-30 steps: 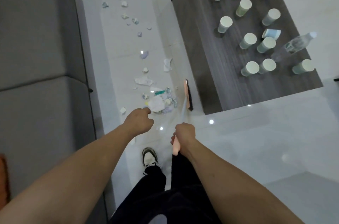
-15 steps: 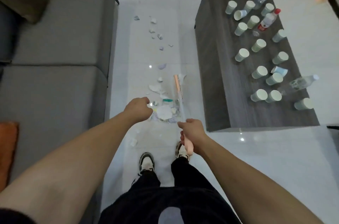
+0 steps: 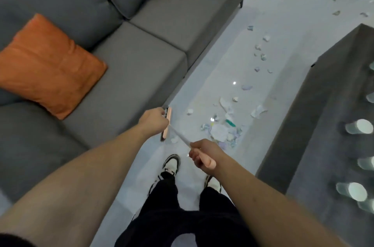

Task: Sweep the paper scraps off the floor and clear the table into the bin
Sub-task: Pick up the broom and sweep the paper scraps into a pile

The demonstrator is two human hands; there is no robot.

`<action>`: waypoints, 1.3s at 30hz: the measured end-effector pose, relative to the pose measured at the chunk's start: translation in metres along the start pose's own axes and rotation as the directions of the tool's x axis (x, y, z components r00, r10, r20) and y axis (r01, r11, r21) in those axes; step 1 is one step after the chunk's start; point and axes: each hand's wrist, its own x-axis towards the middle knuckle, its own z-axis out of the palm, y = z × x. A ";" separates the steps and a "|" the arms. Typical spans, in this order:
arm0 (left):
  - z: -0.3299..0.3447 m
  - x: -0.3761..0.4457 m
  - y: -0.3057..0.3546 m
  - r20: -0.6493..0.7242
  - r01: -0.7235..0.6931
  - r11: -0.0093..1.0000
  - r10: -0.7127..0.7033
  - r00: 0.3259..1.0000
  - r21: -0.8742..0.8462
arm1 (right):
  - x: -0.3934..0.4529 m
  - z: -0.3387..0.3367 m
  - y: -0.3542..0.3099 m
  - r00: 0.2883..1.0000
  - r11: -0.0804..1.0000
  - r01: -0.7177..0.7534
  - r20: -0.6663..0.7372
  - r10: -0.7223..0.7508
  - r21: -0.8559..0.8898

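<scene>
The right hand [image 3: 204,157] is gripping the broom handle [image 3: 181,138]; the left hand [image 3: 154,120] is curling empty near the broom head [image 3: 167,124], beside the scrap pile [image 3: 221,134] on the floor [image 3: 226,58].

We stand on a pale glossy tiled floor [image 3: 222,48]. To our left sits a grey fabric sofa [image 3: 129,60] with a square orange cushion [image 3: 46,64].

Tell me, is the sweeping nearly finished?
Not yet. Done: some scraps sit gathered in a pile. In hand: the right hand grips the broom, whose head is by the sofa. Left: loose scraps still dot the floor, and cups still stand on the table.
</scene>
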 end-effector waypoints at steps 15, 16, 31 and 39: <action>0.069 -0.030 0.075 0.073 -0.064 0.997 0.061 0.995 0.048 | -0.027 -0.142 0.012 0.943 0.928 -0.086 -0.330 -0.041 -0.361; 0.071 -0.031 0.085 0.070 -0.098 0.994 0.094 0.993 0.055 | -0.029 -0.150 0.011 0.932 0.921 -0.069 -0.355 -0.078 -0.383; 0.044 -0.030 0.094 0.066 -0.097 0.991 0.091 0.994 0.091 | -0.023 -0.172 -0.042 0.814 0.717 -0.042 -0.440 -0.379 -0.695; 0.021 0.008 0.081 0.107 -0.152 0.985 0.142 0.984 0.087 | -0.028 -0.117 -0.076 0.862 0.898 0.127 -0.401 -0.311 -0.422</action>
